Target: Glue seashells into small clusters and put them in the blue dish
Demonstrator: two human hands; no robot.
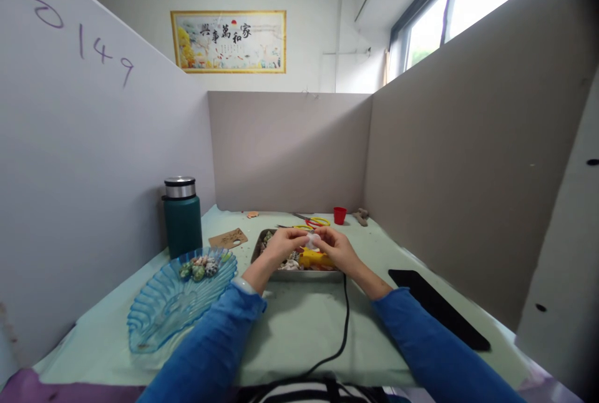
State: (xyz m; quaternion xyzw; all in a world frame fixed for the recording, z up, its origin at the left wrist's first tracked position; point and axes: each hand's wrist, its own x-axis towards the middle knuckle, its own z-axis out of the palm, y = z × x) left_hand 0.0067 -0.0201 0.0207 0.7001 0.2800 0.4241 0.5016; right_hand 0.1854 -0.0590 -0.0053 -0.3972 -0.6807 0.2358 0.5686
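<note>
My left hand (pixel 284 248) and my right hand (pixel 340 249) meet above a shallow metal tray (pixel 306 276). Between their fingertips, both pinch a small, whitish, translucent piece (pixel 312 241); its kind is too small to make out. Below the hands, a yellow glue gun (pixel 314 259) lies in the tray, partly hidden by my right hand. Pale and patterned shell-like pieces (pixel 291 262) fill the tray's left part, and my left hand covers some of them.
On the left stand a teal bottle (pixel 182 225) and a blue fluted dish (pixel 187 303) with several patterned pieces. Behind the tray are scissors (pixel 318 222) and a red cup (pixel 339 216). A black cord (pixel 347 322) crosses the front; a black flat slab (pixel 437 309) lies right.
</note>
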